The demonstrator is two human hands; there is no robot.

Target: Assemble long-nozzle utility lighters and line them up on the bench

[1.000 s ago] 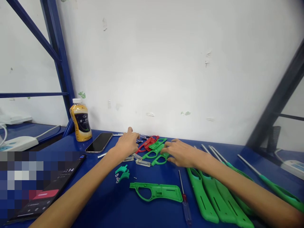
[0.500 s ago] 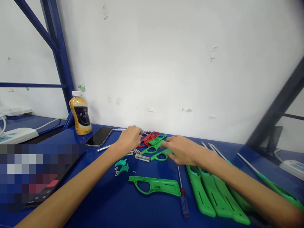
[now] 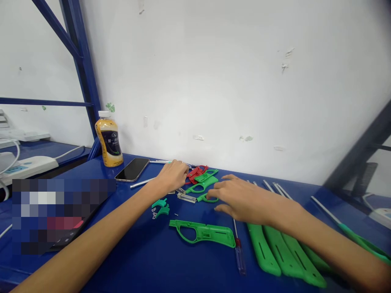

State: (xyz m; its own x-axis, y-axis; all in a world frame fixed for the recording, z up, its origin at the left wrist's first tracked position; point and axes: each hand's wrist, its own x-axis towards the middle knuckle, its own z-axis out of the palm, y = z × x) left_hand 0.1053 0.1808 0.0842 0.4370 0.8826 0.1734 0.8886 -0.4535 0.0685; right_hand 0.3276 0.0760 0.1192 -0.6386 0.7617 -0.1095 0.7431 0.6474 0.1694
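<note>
My left hand [image 3: 174,174] is at the back of the blue table, its fingers curled down; whatever they hold is hidden. Beside it lie a red lighter casing [image 3: 193,176] and green casing halves [image 3: 200,185] in a pile. Over the right end of this pile is my right hand [image 3: 229,196], palm down with fingers apart, partly covering a green loop-handled casing [image 3: 203,197]. Below both hands lies an open green casing half [image 3: 207,234]. Clear plastic pieces [image 3: 186,197] and teal triggers [image 3: 161,206] lie between the arms.
A screwdriver [image 3: 240,256] lies right of the casing half, next to several green long-neck lighters [image 3: 265,252] under my right forearm. At left are a phone [image 3: 132,169], a yellow drink bottle [image 3: 110,142] and a blurred-out dark device [image 3: 91,211]. A white wall stands behind the table.
My right hand has shifted slightly right and down, with its fingers more spread. My left hand stays by the pile. The whole view has tilted a little.
</note>
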